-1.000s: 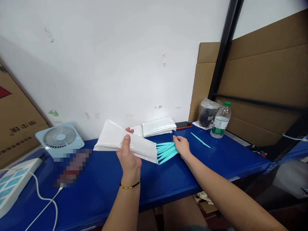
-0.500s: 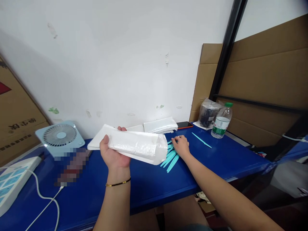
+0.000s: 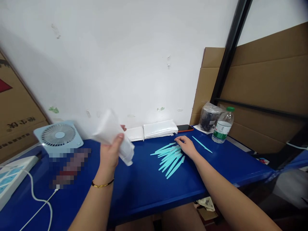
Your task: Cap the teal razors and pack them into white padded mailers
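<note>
My left hand (image 3: 112,149) is closed round white padded envelopes (image 3: 109,128), held tilted above the table and blurred by motion. Several turquoise plastic knives (image 3: 170,157) lie fanned out on the blue table. At their upper right end rests my right hand (image 3: 186,146), its fingers bent together at the handles; what they grip, if anything, I cannot make out. A single turquoise knife (image 3: 202,144) lies apart, to the right of that hand. Two piles of white envelopes (image 3: 160,129) lie against the wall.
A blue fan (image 3: 60,136), a pixelated object (image 3: 72,166) with a cable and a white power strip (image 3: 15,176) are on the left. Behind the right hand lie a phone (image 3: 185,128), a wrapped cup (image 3: 209,118) and a bottle (image 3: 222,126). Cardboard (image 3: 267,77) stands at right.
My left hand has turned and moved left with the envelopes, which now tilt down to the right. More of the fanned knives shows. My right hand stays at their upper end.
</note>
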